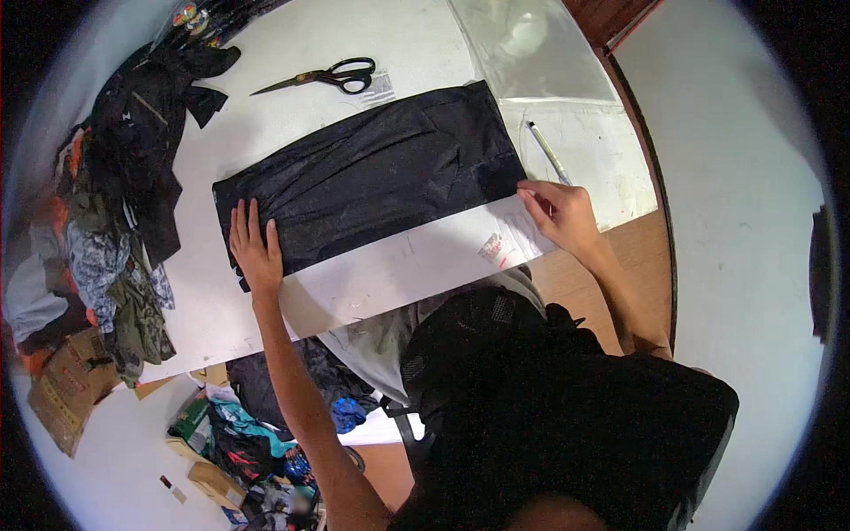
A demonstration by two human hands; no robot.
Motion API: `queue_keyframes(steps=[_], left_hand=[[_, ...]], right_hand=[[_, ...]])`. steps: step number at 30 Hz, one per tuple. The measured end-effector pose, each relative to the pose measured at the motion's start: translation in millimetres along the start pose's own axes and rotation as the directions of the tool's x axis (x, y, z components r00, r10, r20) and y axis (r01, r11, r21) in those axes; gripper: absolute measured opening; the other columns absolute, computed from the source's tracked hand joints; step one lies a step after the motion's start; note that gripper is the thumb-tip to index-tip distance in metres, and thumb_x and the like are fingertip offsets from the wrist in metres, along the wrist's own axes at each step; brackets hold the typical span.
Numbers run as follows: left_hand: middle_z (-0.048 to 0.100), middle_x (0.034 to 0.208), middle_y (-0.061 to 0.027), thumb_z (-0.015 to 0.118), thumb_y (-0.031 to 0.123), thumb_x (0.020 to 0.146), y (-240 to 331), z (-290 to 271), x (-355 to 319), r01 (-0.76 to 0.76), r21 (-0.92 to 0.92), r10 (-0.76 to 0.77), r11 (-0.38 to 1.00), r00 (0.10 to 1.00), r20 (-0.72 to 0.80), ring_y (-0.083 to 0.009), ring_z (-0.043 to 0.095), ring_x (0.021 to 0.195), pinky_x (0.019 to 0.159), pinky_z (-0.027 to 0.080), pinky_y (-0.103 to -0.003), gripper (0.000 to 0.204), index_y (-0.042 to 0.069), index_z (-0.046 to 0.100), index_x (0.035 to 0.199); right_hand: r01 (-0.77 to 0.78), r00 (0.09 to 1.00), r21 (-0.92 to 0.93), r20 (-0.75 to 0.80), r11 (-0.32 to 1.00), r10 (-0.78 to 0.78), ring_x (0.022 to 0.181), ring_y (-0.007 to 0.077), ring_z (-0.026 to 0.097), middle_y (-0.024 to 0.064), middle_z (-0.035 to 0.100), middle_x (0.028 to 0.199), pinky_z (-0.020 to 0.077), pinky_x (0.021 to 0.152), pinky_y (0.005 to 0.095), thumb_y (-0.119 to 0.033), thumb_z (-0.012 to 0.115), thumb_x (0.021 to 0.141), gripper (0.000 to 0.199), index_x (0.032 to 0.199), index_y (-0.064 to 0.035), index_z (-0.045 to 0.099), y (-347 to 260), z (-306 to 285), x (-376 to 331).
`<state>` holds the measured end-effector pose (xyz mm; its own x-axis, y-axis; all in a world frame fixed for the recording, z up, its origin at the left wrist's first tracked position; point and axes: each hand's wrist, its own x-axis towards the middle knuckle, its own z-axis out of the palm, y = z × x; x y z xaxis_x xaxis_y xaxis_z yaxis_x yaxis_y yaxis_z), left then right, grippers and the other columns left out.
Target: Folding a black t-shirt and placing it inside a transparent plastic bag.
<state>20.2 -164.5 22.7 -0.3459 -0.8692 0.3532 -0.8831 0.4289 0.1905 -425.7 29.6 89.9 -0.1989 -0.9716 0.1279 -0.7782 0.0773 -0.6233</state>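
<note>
A folded piece of black cloth [372, 173] lies across the white table, with some creases over its top. My left hand [255, 248] rests flat on its left end, fingers stretched out. At the near right corner of the cloth, my right hand [560, 212] pinches the edge between thumb and fingers. Just beyond that hand lies a pen [549, 152] with a pale barrel. Black-handled scissors [323, 78] lie closed on the table past the far edge of the cloth.
Piled garments [133, 159], dark and camouflage, cover the table's left side. A clear plastic sheet [540, 53] lies at the far right. Cardboard boxes [71, 385] and heaped clothes [243, 434] are on the lower left. A white wall [735, 177] stands to the right.
</note>
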Motion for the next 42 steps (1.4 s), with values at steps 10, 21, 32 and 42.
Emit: queue_keyframes(steps=[10,21,32,42], left_hand=[[0.043,0.149,-0.0195,0.051,0.031,0.100,0,-4,-6,-0.040,-0.001,0.040,0.999,0.999,0.012,-0.0382,0.037,0.139,0.113,0.029,-0.050,0.048,0.007,0.048,0.142],[0.048,0.142,-0.0233,0.051,0.032,0.101,6,-29,16,-0.010,-0.011,0.010,1.000,1.000,0.023,-0.0413,0.042,0.134,0.110,0.033,-0.051,0.044,0.003,0.055,0.134],[0.047,0.143,-0.0203,0.059,0.045,0.093,173,31,52,-0.269,-0.178,0.267,0.946,0.963,-0.036,-0.0380,0.039,0.136,0.113,0.026,-0.057,0.054,0.012,0.057,0.135],[0.045,0.144,-0.0240,0.055,0.044,0.094,209,59,40,-0.225,-0.276,0.220,0.934,0.974,-0.048,-0.0409,0.036,0.137,0.115,0.021,-0.056,0.055,0.007,0.055,0.136]], right_hand=[[0.517,0.854,-0.127,0.016,0.847,-0.519,0.087,0.0273,0.067,0.0119,0.071,0.096,0.0527,0.082,0.0424,-0.013,0.070,0.083,0.013,0.092,-0.0041,0.072,-6,18,-32],[-0.147,0.970,0.012,-0.196,0.989,0.146,0.083,0.0366,0.067,0.0195,0.070,0.084,0.0529,0.074,0.0436,-0.034,0.072,0.085,0.038,0.096,0.0022,0.069,-3,17,36],[-0.326,0.945,-0.003,-0.040,0.945,0.325,0.091,0.0391,0.069,0.0269,0.070,0.092,0.0537,0.082,0.0419,-0.033,0.074,0.077,0.050,0.108,0.0048,0.068,30,63,118],[-0.307,0.951,0.554,0.151,0.774,0.269,0.080,0.0155,0.062,0.0105,0.069,0.091,0.0488,0.074,0.0285,-0.008,0.068,0.081,0.029,0.105,0.0071,0.065,10,3,124]])
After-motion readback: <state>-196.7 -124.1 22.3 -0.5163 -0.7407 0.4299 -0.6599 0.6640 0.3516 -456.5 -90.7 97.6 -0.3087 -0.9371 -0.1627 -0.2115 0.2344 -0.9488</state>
